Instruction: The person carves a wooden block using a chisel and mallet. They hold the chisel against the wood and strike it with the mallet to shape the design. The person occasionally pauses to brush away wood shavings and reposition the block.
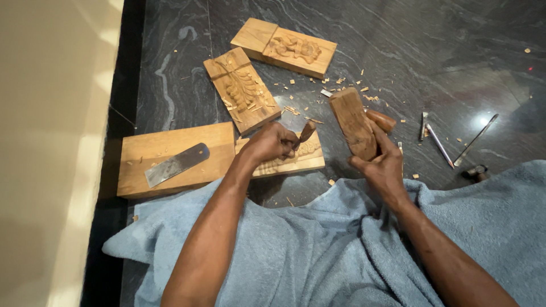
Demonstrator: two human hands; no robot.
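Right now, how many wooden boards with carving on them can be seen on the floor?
3. One carved board lies farthest away, a second carved board just nearer, and a third lies under the left hand. The hand hides part of it.

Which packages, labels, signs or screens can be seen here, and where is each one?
None are in view: only carved wooden boards, a wooden mallet in the right hand, a chisel in the left hand, loose metal tools, and a blue towel.
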